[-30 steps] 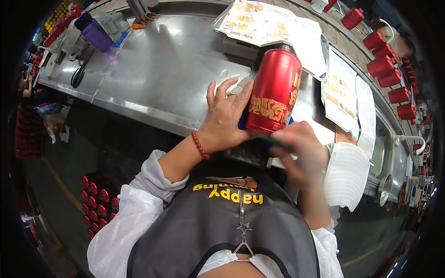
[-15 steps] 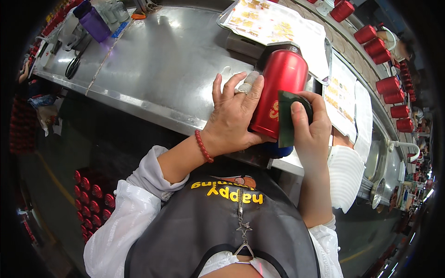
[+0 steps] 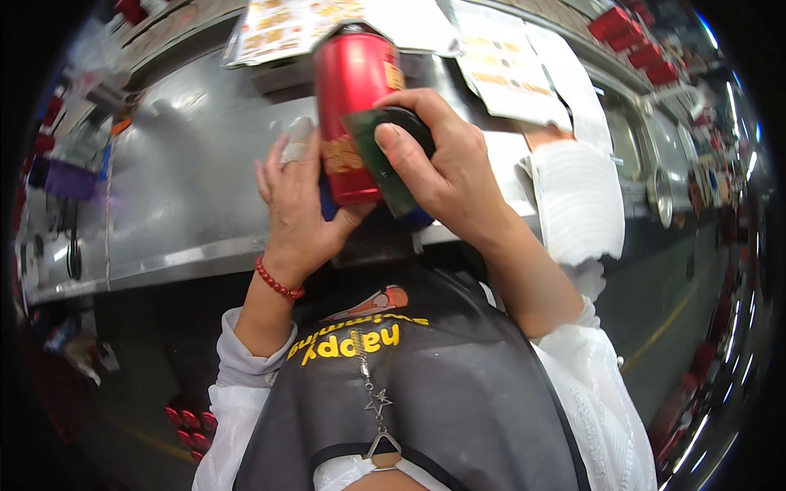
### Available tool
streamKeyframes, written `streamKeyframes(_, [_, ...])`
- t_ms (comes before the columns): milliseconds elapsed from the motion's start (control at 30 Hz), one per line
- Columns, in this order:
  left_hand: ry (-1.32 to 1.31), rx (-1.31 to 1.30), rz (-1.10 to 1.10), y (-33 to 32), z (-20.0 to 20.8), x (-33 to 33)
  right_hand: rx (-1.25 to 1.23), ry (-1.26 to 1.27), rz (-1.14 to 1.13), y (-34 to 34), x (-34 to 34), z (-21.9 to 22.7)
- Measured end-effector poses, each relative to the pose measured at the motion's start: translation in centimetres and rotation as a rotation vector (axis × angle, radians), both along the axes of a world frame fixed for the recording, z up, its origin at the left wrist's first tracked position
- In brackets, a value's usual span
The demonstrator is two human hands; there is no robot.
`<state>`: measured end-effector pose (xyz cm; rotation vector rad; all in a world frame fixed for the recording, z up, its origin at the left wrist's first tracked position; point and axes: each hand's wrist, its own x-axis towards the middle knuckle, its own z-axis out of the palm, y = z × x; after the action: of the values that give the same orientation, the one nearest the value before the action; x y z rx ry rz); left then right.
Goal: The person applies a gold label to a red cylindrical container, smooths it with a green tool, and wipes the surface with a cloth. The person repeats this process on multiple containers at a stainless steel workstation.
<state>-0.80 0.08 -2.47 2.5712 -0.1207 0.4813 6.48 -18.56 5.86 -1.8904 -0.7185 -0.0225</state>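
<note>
A red metal bottle (image 3: 344, 90) with gold print lies lengthwise at the table's front edge, its base toward me. Under its near end shows a blue support (image 3: 419, 218). My right hand (image 3: 450, 168) pinches a dark green flat scraper (image 3: 377, 155) between thumb and fingers, the blade against the bottle's printed side. A dark rounded piece shows beneath those fingers. Along the bottle's left side my left hand (image 3: 299, 200) has its fingers stretched out, one wrapped in white. Its thumb is by the bottle's base; exact contact is blurred.
Printed transfer sheets (image 3: 282, 33) lie beyond the bottle, with another sheet (image 3: 503, 69) to the right. A stack of white paper (image 3: 573, 200) overhangs the front edge of the steel table (image 3: 196, 123). A purple bottle (image 3: 65, 177) is far left; red bottles (image 3: 190, 420) are below left.
The view has swung right, so the table and bottle appear farther left. The scraper is more tilted and still held at the bottle's side. My left fingers have come closer together.
</note>
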Motion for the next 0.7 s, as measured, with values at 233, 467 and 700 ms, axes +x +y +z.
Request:
streamKeyframes(233, [-0.064, 0.024, 0.011, -0.5, -0.2, 0.1, 0.125, 0.132, -0.285, -5.7, -0.2, -5.6])
streamKeyframes(467, [-0.222, 0.024, -0.019, -0.4, 0.7, -1.5, 0.189, 0.157, -0.143, -3.4, -0.6, -5.9])
streamKeyframes(700, [-0.352, 0.418, -0.316, -0.7, 2.9, -1.2, 0.212, 0.241, -0.139, -6.6, -1.5, -7.0])
